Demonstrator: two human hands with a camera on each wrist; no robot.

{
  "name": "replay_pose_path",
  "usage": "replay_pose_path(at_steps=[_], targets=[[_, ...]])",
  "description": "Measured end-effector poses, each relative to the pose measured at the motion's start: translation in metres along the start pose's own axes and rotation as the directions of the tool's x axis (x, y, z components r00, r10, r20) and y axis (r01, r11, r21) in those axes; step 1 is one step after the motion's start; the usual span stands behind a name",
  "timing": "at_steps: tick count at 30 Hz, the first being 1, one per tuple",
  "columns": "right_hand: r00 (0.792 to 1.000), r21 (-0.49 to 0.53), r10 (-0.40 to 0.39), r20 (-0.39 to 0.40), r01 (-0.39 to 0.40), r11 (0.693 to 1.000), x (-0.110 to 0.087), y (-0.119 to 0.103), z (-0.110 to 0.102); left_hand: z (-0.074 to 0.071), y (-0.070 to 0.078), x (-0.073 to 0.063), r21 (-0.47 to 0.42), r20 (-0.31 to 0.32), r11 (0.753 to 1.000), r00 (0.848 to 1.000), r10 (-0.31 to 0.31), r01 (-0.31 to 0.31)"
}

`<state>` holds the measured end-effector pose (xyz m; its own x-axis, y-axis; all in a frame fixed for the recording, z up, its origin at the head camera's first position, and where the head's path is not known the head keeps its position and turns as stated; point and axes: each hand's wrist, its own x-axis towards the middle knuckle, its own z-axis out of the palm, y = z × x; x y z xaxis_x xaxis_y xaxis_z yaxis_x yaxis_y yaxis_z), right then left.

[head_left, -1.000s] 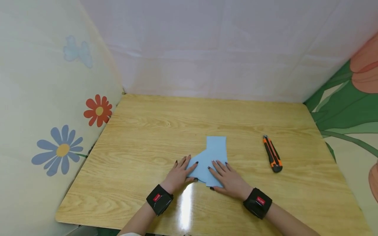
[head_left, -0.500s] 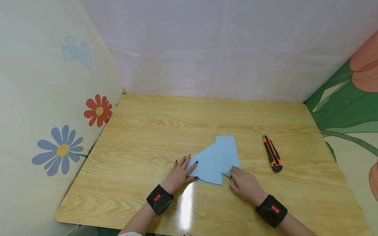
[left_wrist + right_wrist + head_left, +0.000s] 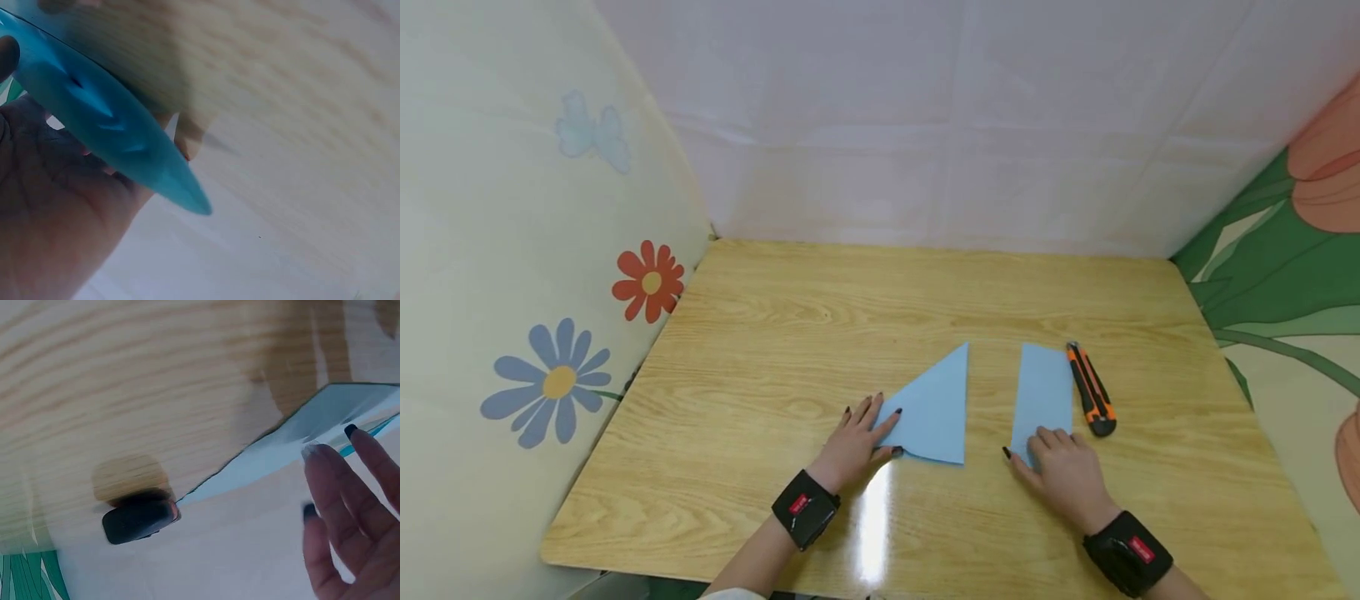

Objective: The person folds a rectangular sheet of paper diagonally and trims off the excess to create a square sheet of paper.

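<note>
My left hand (image 3: 853,437) lies with fingers spread on the left corner of a folded blue triangular paper (image 3: 936,417), pressing it to the table. The left wrist view shows the paper's rounded lower fold (image 3: 125,144) bulging beside the left palm (image 3: 56,200). Over to the right, my right hand (image 3: 1067,479) rests its fingertips on the near end of a blue rectangular paper strip (image 3: 1043,383). Its thumb is spread off to the strip's left corner. In the right wrist view, the fingers (image 3: 344,512) touch the paper (image 3: 269,450), with the thumb (image 3: 140,519) apart at its edge.
An orange and black utility knife (image 3: 1092,390) lies just right of the strip, close to its upper right corner. The wooden table (image 3: 820,317) ends at a white cloth backdrop (image 3: 850,183) behind. Flower-patterned walls (image 3: 535,250) stand at both sides.
My right hand has slid the blue strip off the triangular paper to the right, up beside the utility knife. The triangle's straight right edge is now uncovered. My left hand has stayed put.
</note>
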<state>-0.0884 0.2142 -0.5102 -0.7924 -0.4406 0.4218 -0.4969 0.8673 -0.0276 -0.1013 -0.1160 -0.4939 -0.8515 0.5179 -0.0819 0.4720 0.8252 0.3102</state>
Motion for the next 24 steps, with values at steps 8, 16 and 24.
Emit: replay_pose_path(at_steps=[8,16,24], targets=[[0.989,0.211,-0.124,-0.076,0.138,0.968,0.022,-0.013,0.014,0.001,-0.001,0.004,-0.032,-0.099,0.999,0.995,0.018,-0.021],[0.972,0.273,-0.230,0.051,0.208,0.939,0.044,-0.029,0.026,-0.008,-0.001,0.006,-0.155,-0.183,0.987,0.983,0.018,-0.047],[0.949,0.280,-0.246,0.195,0.187,0.942,0.052,-0.032,0.030,-0.008,-0.002,0.012,-0.395,-0.216,0.916,0.976,-0.014,-0.074]])
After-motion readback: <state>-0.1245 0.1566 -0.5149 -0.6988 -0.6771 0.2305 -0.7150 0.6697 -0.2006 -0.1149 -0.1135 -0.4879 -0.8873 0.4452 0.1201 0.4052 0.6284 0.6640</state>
